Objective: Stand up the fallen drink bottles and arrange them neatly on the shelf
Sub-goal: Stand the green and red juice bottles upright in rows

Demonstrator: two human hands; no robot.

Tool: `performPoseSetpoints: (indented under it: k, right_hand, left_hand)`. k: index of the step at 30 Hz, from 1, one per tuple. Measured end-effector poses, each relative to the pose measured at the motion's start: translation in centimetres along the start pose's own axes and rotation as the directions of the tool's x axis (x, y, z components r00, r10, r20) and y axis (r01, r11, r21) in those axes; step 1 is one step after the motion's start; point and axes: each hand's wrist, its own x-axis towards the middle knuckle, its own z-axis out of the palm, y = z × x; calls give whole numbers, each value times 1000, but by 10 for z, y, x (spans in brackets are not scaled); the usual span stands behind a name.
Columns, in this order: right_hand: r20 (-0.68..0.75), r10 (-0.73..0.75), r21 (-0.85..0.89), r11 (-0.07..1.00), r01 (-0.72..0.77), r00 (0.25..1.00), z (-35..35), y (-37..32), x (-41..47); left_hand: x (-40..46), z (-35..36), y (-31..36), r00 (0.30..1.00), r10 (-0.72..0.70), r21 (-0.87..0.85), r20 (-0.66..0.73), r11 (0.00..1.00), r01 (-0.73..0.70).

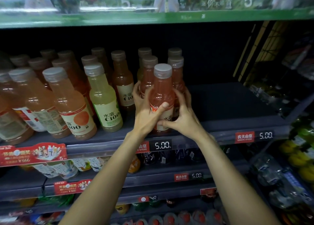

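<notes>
A pink drink bottle [162,92] with a grey cap stands upright at the front of the dark shelf [237,123]. My left hand [147,112] grips it from the left, thumb across its label. My right hand [182,117] holds it from the right, fingers curled round its lower part. Behind it stand more pink bottles [149,72] in rows. To the left are a pale yellow bottle [103,97] and several orange bottles [68,102], all upright.
The right part of the shelf is bare and dark. Price tags [162,145] run along the shelf's front edge. Lower shelves hold tea bottles [81,164] and other drinks. A green banner [153,16] spans the shelf above. A side rack [297,156] holds more bottles.
</notes>
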Motion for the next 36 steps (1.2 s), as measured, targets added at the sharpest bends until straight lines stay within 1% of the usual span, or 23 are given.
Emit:
performPoseSetpoints:
  k: [4,8,12,17,20,22,24,26,27,28,30,32,34,36]
  right_hand:
    - [-62,18,6,1000,-17,998,-18,8,-7]
    - [-71,52,6,999,-51,996,-46,24,-10]
    - [-59,88,-4,996,-88,994,-79,44,-15]
    - [-23,148,-31,988,-149,989,-135,65,-22]
    - [-34,186,-60,980,-188,982,-166,77,-25]
    - [-45,200,-83,976,-203,979,-184,85,-25]
    - [-71,217,-128,966,-225,974,-199,90,-25]
    - [-131,240,-189,947,-261,962,-212,97,-26]
    - [-158,244,-189,943,-272,957,-217,100,-27]
    - [-164,237,-154,953,-262,958,-218,102,-27]
    - [-166,218,-18,974,-224,962,-221,104,-30]
    - [-197,230,31,973,-228,953,-222,107,-32]
    - [-245,251,-12,965,-262,936,-224,114,-33]
    - [-263,235,-72,962,-262,936,-223,119,-32]
  left_hand:
    - [3,13,15,991,-53,103,125,994,40]
    - [7,36,31,980,-40,138,196,990,13]
    - [12,57,40,946,-23,153,324,988,-28]
    - [29,94,62,873,-20,82,487,996,-24]
    - [39,123,72,849,0,-78,529,996,49]
    - [48,142,75,828,6,-141,561,986,88]
    - [58,161,78,813,22,-150,582,985,81]
    - [66,178,79,801,48,-165,597,984,65]
    - [68,187,81,796,53,-172,603,983,64]
    - [70,192,82,800,45,-168,599,983,71]
    - [72,207,85,814,25,-168,581,982,90]
    - [71,221,89,844,14,-179,536,979,98]
    - [68,236,92,875,17,-200,484,975,92]
    - [66,245,91,903,20,-195,430,978,71]
